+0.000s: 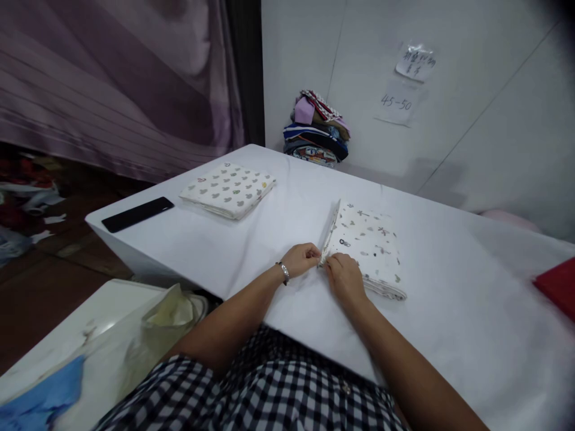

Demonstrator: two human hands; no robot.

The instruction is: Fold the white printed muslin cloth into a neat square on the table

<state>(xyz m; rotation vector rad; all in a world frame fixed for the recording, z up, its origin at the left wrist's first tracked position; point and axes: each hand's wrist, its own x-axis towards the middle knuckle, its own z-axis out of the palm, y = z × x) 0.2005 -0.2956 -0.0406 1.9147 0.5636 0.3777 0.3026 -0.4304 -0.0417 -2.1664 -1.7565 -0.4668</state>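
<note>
A folded white cloth (368,242) with a small scattered print lies on the white table in front of me. My left hand (302,258), with a bracelet on its wrist, pinches the near left corner of this cloth. Right beside it my right hand (345,276) grips the same corner, its fingers curled over the cloth's near edge. Farther left on the table lies a second folded cloth (231,188), white with grey heart-like shapes, apart from both hands.
A black phone (137,214) lies at the table's (287,206) left end. Folded clothes (315,129) are stacked by the wall behind. Something red (559,287) is at the right edge. Lower left stands a white surface with a bag (173,317) and blue fabric (45,392).
</note>
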